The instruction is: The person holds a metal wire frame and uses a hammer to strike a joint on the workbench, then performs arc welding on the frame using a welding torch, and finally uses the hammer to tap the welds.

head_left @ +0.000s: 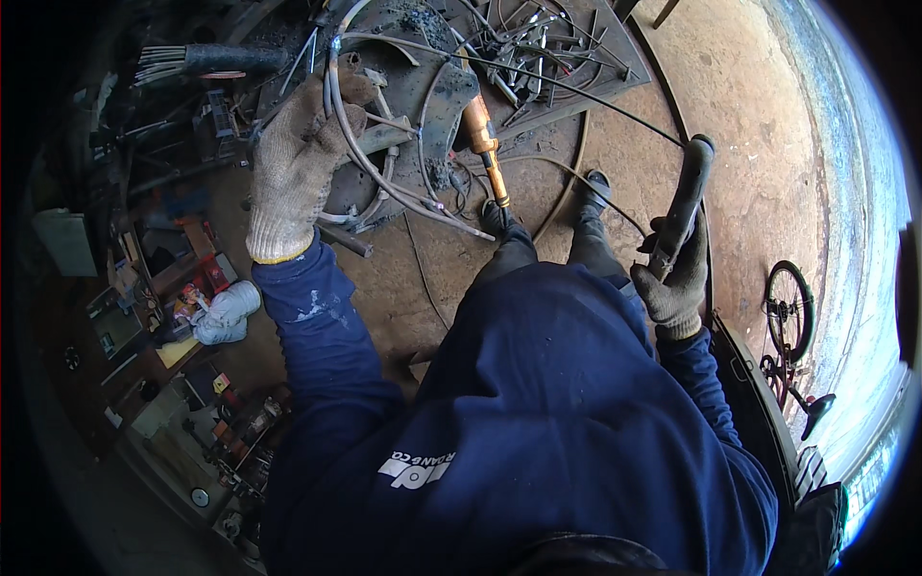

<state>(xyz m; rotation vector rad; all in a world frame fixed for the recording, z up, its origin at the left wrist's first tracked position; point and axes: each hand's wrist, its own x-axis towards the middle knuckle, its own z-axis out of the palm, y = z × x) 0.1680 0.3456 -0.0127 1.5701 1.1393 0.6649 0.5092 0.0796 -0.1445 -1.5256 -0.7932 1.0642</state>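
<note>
My left hand [305, 158], in a dirty knitted glove, is closed on a curved metal rod frame [352, 144] made of hoops, held above the workbench. My right hand [675, 278], gloved too, grips a dark welding electrode holder [684, 206]. From its top a long thin welding electrode [538, 79] runs across to the upper left. Its far end appears close to a joint near the top of the frame; whether it touches I cannot tell. Beside the frame, a short piece of metal pipe [386, 134] lies close to my left fingers.
On the metal workbench [600, 82] lies a pile of rods and scrap [538, 62]. An orange-and-black tool [483, 139] sits by its near edge. Cables [576, 178] trail over the floor near my feet. Cluttered shelves [182, 317] stand left; a bicycle [789, 317] is at right.
</note>
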